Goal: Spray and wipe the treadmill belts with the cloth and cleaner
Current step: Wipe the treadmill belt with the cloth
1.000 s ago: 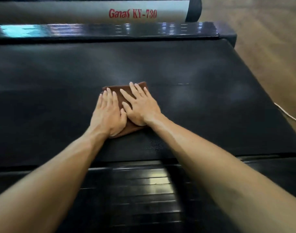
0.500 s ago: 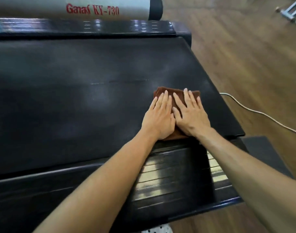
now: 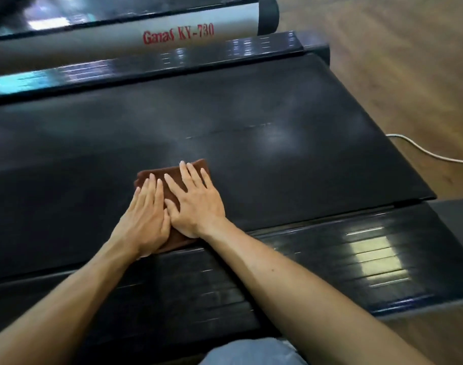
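We see the brown cloth [image 3: 172, 177] flat on the black belt [image 3: 277, 159], near its front edge. Our left hand [image 3: 143, 219] and right hand [image 3: 196, 204] press it, fingers straight. Beyond lie wood floor [image 3: 398, 61] and a white cable [image 3: 422, 151].

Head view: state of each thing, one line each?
Cloth: folded, flat on the belt, pressed under both hands.
Left hand: fingers straight, pressing the cloth.
Right hand: fingers spread, pressing the cloth.
Belt: hazy patches ahead of the cloth.
Side rail: glossy, bare.
Cord: loose on the floor.
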